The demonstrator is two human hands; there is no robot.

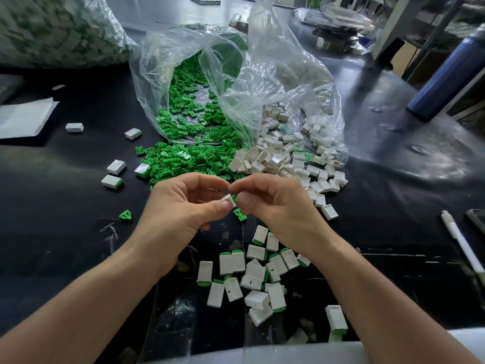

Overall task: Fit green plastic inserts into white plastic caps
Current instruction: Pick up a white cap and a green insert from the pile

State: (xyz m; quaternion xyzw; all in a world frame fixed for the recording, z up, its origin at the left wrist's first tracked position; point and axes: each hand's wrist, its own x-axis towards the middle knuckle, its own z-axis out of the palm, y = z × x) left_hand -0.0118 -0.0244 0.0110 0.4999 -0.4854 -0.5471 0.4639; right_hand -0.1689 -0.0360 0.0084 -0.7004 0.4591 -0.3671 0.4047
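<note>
My left hand (181, 203) pinches a small white cap (229, 200) between thumb and fingers at the centre of the view. Against it my right hand (273, 206) pinches a green insert (234, 198), mostly hidden by the fingertips. The two pieces touch. A loose green insert (240, 215) lies on the table just below the hands. Green inserts (183, 158) spill in a heap from a clear bag behind the hands, and empty white caps (283, 158) spill from a second bag to the right.
Several fitted white caps with green ends (257, 277) lie in a pile near the table's front edge. A few more (112, 174) sit at left, with one stray insert (125, 215). A white pen (459, 240) and a blue bottle (446, 72) stand at right, paper (23, 119) at left.
</note>
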